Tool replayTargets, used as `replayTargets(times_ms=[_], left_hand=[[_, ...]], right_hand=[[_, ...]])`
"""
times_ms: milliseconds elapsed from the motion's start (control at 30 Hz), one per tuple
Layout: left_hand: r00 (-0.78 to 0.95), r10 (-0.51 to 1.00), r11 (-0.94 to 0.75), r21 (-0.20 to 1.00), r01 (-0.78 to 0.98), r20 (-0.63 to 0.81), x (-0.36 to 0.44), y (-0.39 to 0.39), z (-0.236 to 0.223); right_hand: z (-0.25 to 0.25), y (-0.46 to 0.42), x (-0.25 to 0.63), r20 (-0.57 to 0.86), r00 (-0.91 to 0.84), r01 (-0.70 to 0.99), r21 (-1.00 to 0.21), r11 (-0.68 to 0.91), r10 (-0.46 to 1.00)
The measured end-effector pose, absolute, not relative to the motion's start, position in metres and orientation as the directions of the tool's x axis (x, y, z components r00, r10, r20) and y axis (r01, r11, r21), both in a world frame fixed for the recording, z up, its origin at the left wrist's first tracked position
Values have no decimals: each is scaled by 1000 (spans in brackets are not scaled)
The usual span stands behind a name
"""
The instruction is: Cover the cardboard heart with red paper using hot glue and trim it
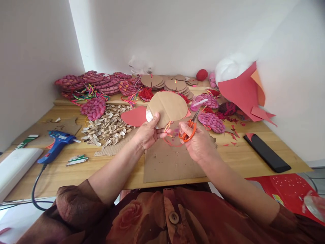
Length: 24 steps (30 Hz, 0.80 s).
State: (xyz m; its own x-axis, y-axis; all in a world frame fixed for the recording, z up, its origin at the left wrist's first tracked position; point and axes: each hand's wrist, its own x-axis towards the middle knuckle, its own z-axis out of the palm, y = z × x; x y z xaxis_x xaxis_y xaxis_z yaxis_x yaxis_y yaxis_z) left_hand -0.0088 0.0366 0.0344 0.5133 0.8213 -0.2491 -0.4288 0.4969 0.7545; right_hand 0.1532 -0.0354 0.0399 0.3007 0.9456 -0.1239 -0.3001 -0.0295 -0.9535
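My left hand (149, 132) grips a round cardboard disc (169, 106) by its lower left edge, thumb on top. Near that thumb the disc has a whitish patch. An orange cord (167, 127) hangs at the disc's lower edge by my left fingers. In my right hand (199, 142) are scissors (194, 127) with orange handles, blades pointing up and away, just right of the disc. Behind the disc, to the left, shows a red paper piece (134, 116). Beneath both hands lies a flat cardboard sheet (172, 162) with small scraps on it.
Peanut shells (109, 125) are heaped left of centre. A blue glue gun (57, 145) and a white box (19, 169) lie at the left. Pink shell-like pieces (96, 83) and cardboard discs (152, 81) line the back. A black phone (266, 152) and red paper (241, 89) are at the right.
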Motion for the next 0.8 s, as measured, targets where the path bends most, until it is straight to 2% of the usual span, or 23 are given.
replayTargets(times_ms=[233,333,467,800], left_hand=[[455,873,405,784,-471,-177,-12,38,39],[431,891,359,804,-473,-144,-13,38,41],[435,896,310,829,-466,-91,-14,37,43],[370,921,292,846,-446,-123,-15,39,38]], right_hand=[[41,-60,176,-113,110,-186,-978,-92,987],[44,-75,190,-121,-28,-28,-992,-122,992],[53,-83,198,-245,-218,230,-953,-195,945],[72,-56,206,-400,-326,554,-815,-169,856]])
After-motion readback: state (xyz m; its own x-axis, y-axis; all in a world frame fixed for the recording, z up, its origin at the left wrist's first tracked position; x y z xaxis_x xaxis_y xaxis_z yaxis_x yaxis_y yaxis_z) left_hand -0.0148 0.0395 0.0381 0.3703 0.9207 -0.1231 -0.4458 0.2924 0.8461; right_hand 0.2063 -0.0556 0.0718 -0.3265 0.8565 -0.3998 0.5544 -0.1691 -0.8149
